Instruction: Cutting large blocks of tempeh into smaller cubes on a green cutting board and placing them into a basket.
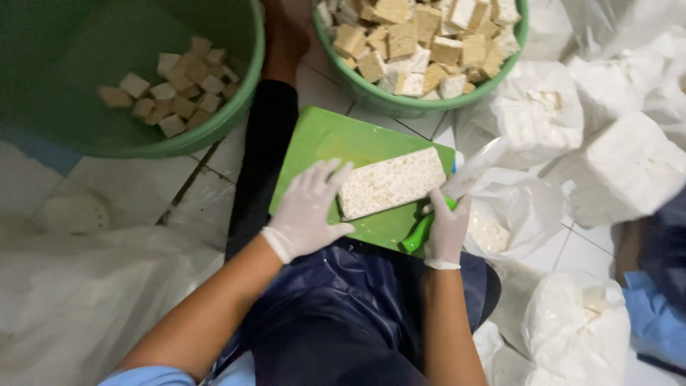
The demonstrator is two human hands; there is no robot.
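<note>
A pale speckled slab [391, 181] lies on a green cutting board [321, 143] resting across my lap. My left hand [309, 209], in a white glove, rests with spread fingers against the slab's left end. My right hand [449, 225], also gloved, grips a knife with a green handle [417, 234]; its blurred blade [477, 161] rises to the right of the slab.
A green tub [246, 86] at the upper left holds some pale cubes. Another green tub [400, 104] at the top is heaped with cubes. White plastic bags with white blocks [622, 171] crowd the right side. A white sack [78, 300] lies at the lower left on the tiled floor.
</note>
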